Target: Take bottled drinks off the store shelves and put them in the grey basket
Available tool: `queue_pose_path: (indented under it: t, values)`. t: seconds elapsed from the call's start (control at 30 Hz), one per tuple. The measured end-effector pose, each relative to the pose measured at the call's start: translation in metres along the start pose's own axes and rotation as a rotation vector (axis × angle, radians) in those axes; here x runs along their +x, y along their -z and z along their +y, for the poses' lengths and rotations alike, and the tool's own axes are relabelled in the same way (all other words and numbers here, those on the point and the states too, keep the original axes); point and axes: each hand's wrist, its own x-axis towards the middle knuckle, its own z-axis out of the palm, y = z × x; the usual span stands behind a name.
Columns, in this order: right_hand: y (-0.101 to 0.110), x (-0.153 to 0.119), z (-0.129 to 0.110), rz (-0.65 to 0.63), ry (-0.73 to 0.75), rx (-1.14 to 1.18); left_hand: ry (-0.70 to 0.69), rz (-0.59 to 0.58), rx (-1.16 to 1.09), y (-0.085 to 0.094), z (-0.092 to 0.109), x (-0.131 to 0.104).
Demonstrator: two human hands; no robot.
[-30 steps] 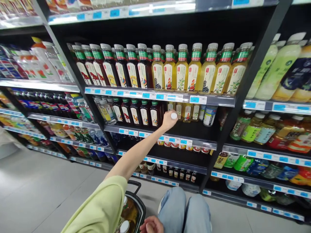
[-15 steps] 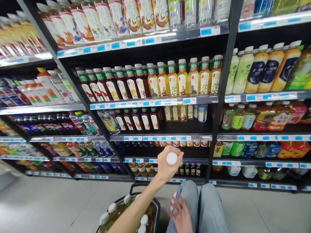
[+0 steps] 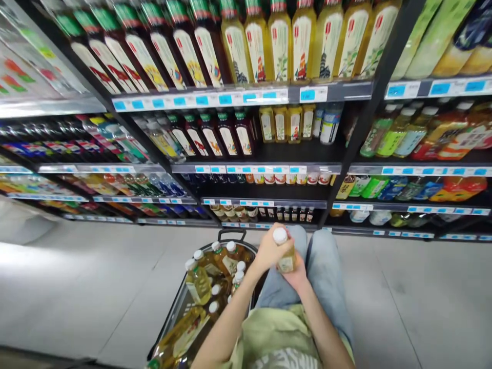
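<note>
Faces dark-framed store shelving (image 3: 300, 152), stacked in several tiers, split into bays by slanting black uprights (image 3: 374, 105). Edged with pale rails (image 3: 323, 169) bearing blue-and-white price labels (image 3: 313, 94). Spreads below into smooth grey floor (image 3: 376, 307), crossed by thin dark seams (image 3: 400, 318). Lit strongest at far left, with white glare (image 3: 15, 262) on floor.

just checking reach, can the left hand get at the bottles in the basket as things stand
Probably not right away: the left hand is wrapped around another bottle, with the right hand at its base. Otherwise the way looks free, as the basket stands open beside the left forearm.
</note>
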Motion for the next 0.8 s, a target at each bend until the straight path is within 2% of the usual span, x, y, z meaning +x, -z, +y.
queue_pose_path:
  t: [0.07,0.23,0.37,0.67,0.8]
  values:
    - [0.005,0.000,-0.001,0.010,0.006,0.005,0.003,-0.020,-0.039,-0.002,-0.006,0.012]
    - [0.008,-0.004,-0.003,0.014,0.013,0.056,-0.021,0.076,-0.028,-0.012,-0.021,0.042]
    - [0.008,-0.008,-0.007,0.000,0.027,0.078,-0.010,0.110,0.010,-0.023,-0.026,0.053]
    - [0.022,-0.006,-0.009,0.159,0.127,0.052,0.057,0.199,0.193,-0.049,-0.012,0.038]
    - [0.025,-0.009,-0.008,0.110,0.179,-0.007,0.030,0.171,0.274,-0.061,-0.011,0.032]
